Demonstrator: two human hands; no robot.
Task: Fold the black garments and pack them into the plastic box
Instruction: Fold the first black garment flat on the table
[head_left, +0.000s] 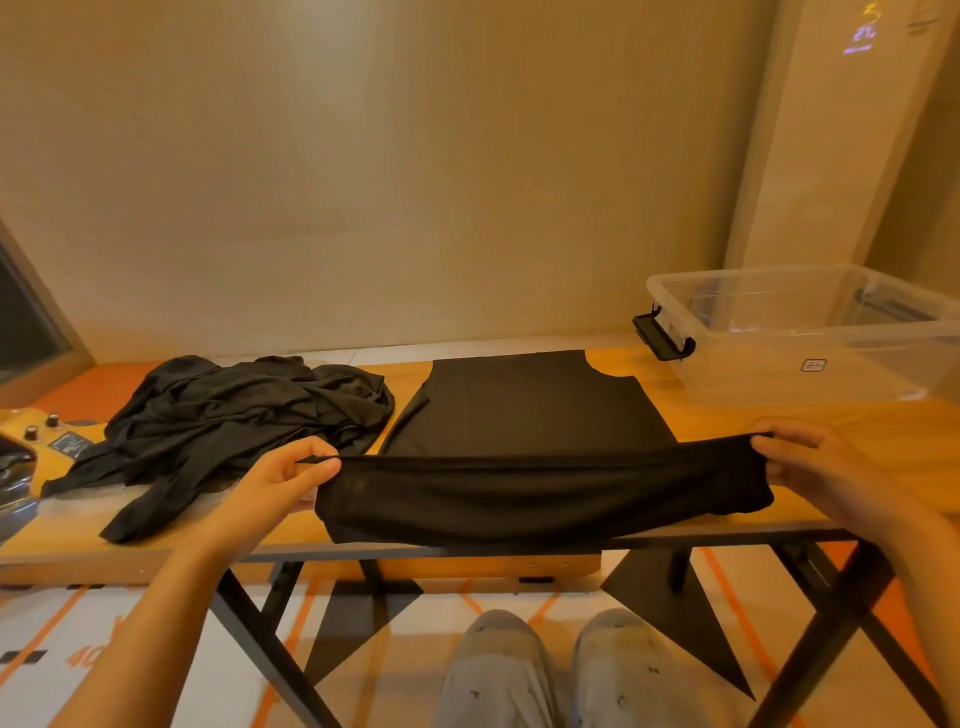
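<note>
Wooden table (779, 421) on black legs, beige wall (363, 182) behind.

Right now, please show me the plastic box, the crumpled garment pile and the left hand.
plastic box (769, 370): head view, clear front wall.
crumpled garment pile (234, 410): head view, middle of heap.
left hand (280, 480): head view, its middle.

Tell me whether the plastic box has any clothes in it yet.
Empty. The plastic box is clear and lidless, and no black cloth shows inside it.
</note>
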